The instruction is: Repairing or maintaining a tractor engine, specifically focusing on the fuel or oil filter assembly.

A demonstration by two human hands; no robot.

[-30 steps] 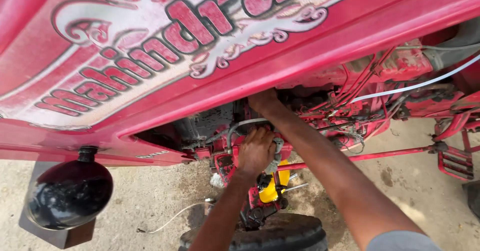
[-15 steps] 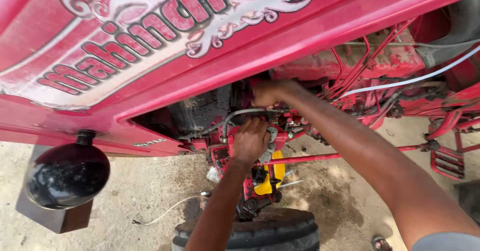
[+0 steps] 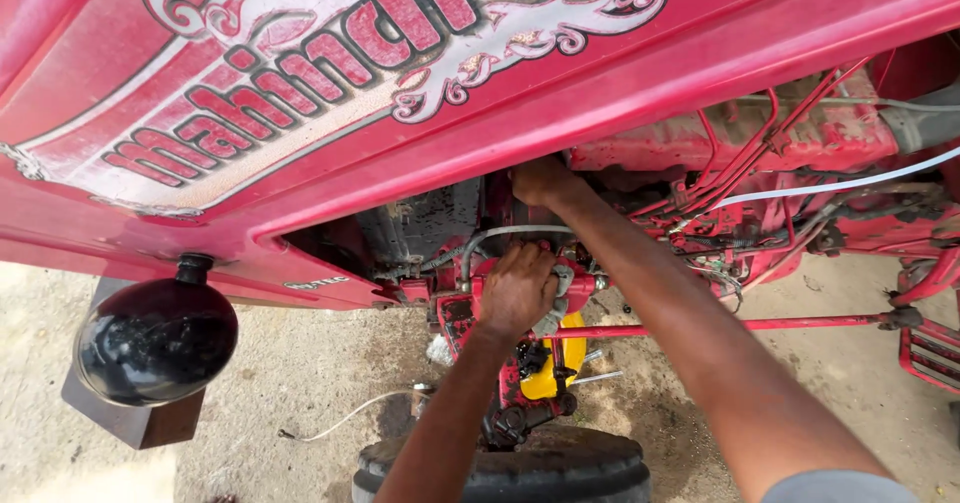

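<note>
I look down past the red hood (image 3: 300, 113) of a tractor into its engine bay. My left hand (image 3: 518, 288) is closed around a grey metal part (image 3: 560, 298) beside a curved grey hose (image 3: 500, 235), just above a yellow component (image 3: 560, 363). My right hand (image 3: 540, 181) reaches up under the hood's edge into the dark engine area; its fingers are hidden there, so what it touches cannot be made out. Red fuel pipes (image 3: 740, 163) run to the right of my right forearm.
A black round headlamp (image 3: 155, 341) hangs at the lower left. A black tyre (image 3: 520, 468) sits below the hands. A thin red rod (image 3: 760, 325) crosses horizontally under my right arm. A white hose (image 3: 850, 181) runs right. Sandy ground (image 3: 300, 363) with a loose wire lies beneath.
The view has shifted slightly, so the engine bay sits a little lower in frame. My right hand stays under the hood's edge and my left hand keeps its grip on the grey part.
</note>
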